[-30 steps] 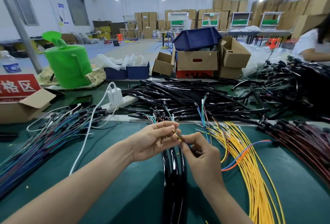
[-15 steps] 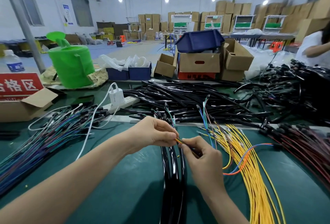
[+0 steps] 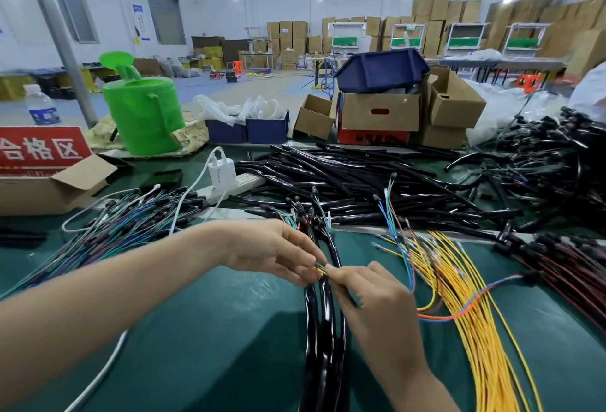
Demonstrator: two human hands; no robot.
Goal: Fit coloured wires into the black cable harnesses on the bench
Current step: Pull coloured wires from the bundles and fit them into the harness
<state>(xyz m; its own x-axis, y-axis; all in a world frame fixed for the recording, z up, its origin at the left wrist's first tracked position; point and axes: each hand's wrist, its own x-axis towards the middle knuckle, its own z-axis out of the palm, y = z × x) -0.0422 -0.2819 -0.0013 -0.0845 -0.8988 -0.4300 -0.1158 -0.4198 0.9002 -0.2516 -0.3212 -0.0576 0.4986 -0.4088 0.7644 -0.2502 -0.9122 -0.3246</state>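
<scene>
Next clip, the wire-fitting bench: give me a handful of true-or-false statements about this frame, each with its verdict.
1. The left hand and the right hand both pinch thin coloured wires at one spot. True.
2. The yellow wires lie to the left of both hands. False: they lie to the right of them.
3. The black harnesses run under the hands towards the person. True.
4. The white charger lies loose on the green mat. False: it is plugged upright into the white power strip.
5. A green watering can stands at the far left. True.
</scene>
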